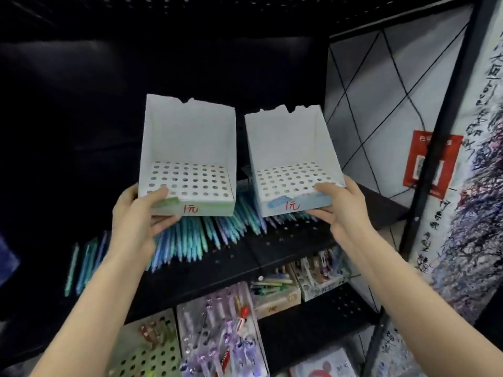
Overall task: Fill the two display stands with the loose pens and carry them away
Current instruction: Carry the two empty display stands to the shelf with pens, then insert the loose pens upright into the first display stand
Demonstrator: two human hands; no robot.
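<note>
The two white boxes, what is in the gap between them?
In the head view, nothing fills the narrow gap between the left stand and the right stand. Behind it is darkness and, lower down, loose pens lying on the black shelf.

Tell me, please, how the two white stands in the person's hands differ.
The left stand has a green front strip; the right stand has a blue one. The left hand grips the left stand at its left front corner; the right hand grips the right stand at its right front corner. Both are white, empty, torn along the top and marked with a red price.
</note>
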